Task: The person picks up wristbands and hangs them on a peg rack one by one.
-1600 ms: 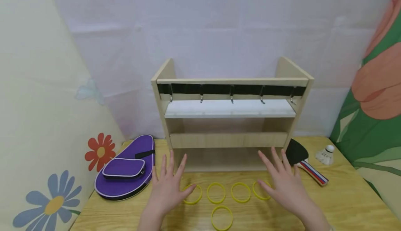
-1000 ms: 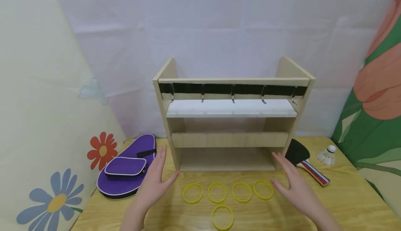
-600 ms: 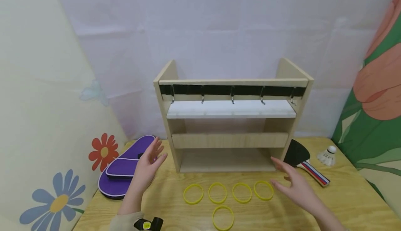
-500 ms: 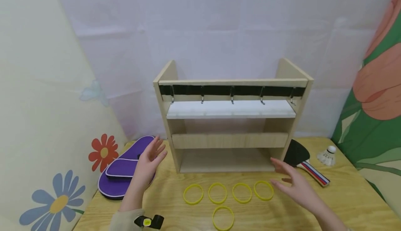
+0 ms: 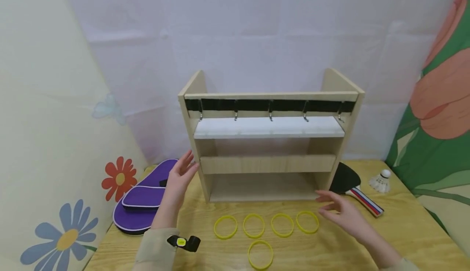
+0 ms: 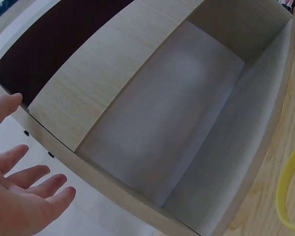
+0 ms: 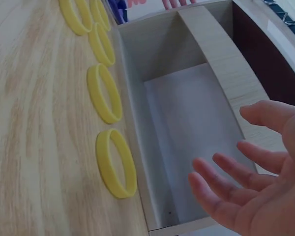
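Observation:
My left hand (image 5: 180, 177) hovers beside the left side panel of a pale wooden shelf unit (image 5: 268, 165), fingers loosely bent and holding nothing. In the left wrist view its fingertips (image 6: 64, 194) come close to the panel's edge. My right hand (image 5: 341, 212) is raised near the lower right corner of the unit, also holding nothing, with relaxed fingers spread in the right wrist view. Several yellow rings (image 5: 254, 226) lie flat on the table in front of the unit, most in a row. One ring (image 5: 260, 254) lies nearer to me, and another (image 5: 307, 222) is closest to my right hand.
Small metal hooks (image 5: 271, 116) line a black strip on the unit's upper front. A purple racket case (image 5: 141, 199) lies at the left, partly behind my left arm. At the right are a table tennis bat (image 5: 361, 197) and a shuttlecock (image 5: 380, 181).
Both hands were spread above the rings; they have drawn apart, left hand toward the unit's left side, right hand outward. Their fingers have relaxed. Rings and unit stay put.

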Available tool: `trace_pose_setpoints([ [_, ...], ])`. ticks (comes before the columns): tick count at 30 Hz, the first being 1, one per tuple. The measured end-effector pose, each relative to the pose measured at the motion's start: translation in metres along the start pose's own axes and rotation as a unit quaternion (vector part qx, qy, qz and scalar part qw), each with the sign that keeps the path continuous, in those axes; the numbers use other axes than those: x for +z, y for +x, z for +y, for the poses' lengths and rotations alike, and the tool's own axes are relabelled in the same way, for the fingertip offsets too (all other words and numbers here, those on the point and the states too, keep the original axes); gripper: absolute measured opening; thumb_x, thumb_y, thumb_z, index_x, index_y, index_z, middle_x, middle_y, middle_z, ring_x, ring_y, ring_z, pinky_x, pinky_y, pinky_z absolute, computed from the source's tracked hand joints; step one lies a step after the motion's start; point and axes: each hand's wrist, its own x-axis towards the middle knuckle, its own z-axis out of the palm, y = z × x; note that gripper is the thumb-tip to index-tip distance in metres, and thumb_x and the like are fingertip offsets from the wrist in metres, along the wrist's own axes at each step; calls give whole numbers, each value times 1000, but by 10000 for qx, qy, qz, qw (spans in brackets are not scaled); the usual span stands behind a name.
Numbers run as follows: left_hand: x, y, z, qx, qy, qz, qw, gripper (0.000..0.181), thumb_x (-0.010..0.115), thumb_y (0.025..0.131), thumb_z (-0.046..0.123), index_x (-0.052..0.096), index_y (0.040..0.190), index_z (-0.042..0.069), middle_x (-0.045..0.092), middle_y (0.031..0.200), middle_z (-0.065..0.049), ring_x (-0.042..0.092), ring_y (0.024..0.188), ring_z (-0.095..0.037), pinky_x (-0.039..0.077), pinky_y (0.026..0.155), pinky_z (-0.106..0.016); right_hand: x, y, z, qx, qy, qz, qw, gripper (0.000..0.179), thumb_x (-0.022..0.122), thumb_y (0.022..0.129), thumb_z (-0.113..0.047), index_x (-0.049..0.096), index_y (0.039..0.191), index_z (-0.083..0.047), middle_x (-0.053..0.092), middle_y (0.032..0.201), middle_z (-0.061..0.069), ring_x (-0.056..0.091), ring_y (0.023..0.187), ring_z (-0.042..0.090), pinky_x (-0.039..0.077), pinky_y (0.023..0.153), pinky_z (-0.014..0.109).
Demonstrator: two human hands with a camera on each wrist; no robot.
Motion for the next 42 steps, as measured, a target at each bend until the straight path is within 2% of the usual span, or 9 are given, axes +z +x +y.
trace_pose_setpoints([
  [5,3,9,-1,-3,-223,98,9997,65,57,101,22,25,158,17,27,162,-6,24,150,-25,21,121,-46,2,3,9,175,191,-181,9995,50,65,93,-3,45,135,15,56,121,39,67,91,14,58,72,33],
  [9,8,16,-1,77,-300,74,9995,64,58,100,18,27,157,11,29,161,-11,26,149,-29,20,122,-46,4,4,15,419,342,-240,9982,50,64,93,-1,44,135,16,54,121,40,67,92,18,58,72,34],
  [12,12,21,-2,132,-197,66,9997,62,58,100,17,30,155,10,32,159,-15,31,145,-30,24,120,-46,5,5,20,598,418,-260,9970,50,64,91,0,44,135,16,54,120,39,67,93,23,59,72,35],
  [16,17,26,-3,153,-102,70,9998,60,58,100,17,34,154,11,41,153,-16,45,132,-21,36,110,-34,7,6,27,798,452,-304,9953,51,64,90,0,44,134,17,55,118,39,67,93,31,59,71,35],
  [20,22,26,-3,-2,-54,122,9999,56,57,101,23,38,152,12,48,146,-15,52,111,-7,43,95,-20,9,4,34,942,409,-292,9943,52,65,90,0,43,133,19,57,115,38,67,93,33,59,70,33],
  [24,25,27,-5,-158,-94,185,9997,53,55,102,28,40,150,11,50,140,-18,55,100,-3,44,93,-24,12,3,39,1107,352,-236,9930,51,65,89,0,46,132,18,60,112,36,68,89,30,58,66,33],
  [28,26,28,-6,-225,-184,207,9994,51,51,104,30,40,150,11,49,141,-19,55,99,-3,43,97,-31,14,4,42,1286,319,-158,9911,49,66,88,0,49,131,15,62,109,31,68,85,24,58,64,32],
  [35,25,28,-7,-214,-193,219,9993,50,49,104,29,40,151,13,50,140,-19,57,96,0,44,92,-26,15,5,47,1250,95,-241,9918,45,67,87,0,52,126,15,66,100,25,67,80,21,57,63,29],
  [42,25,27,-8,-233,-268,158,9992,50,48,105,29,39,151,12,50,139,-20,57,96,-2,45,91,-25,17,6,53,1408,-3,-275,9897,41,68,88,-1,55,124,13,67,95,18,65,73,17,57,62,28],
])
